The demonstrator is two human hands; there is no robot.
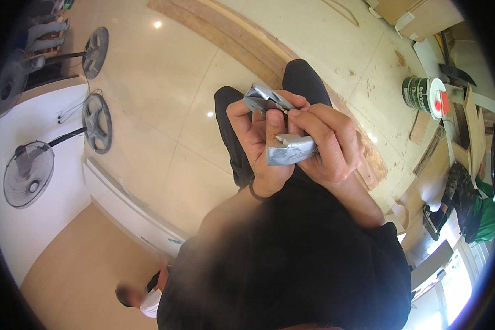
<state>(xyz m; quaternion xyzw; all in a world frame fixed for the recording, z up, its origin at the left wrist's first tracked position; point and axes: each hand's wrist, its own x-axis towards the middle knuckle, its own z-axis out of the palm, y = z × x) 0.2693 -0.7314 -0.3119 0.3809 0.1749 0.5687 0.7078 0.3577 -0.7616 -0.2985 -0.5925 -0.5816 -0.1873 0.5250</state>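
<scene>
Two fans stand left of the hands, a bucket right.

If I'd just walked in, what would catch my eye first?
Probably the silvery parts held by the left hand and right hand, mid-picture. After that, perhaps the round-caged fan at the left, and the green bucket with a white lid at the right.

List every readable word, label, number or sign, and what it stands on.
Dark-green cylindrical bucket with a white lid: large pale printed lettering on its side, which I won't copy out; smaller marks are too blurred to read.
Silver-grey metallic-looking part held lower in the picture: no lettering visible.
</scene>
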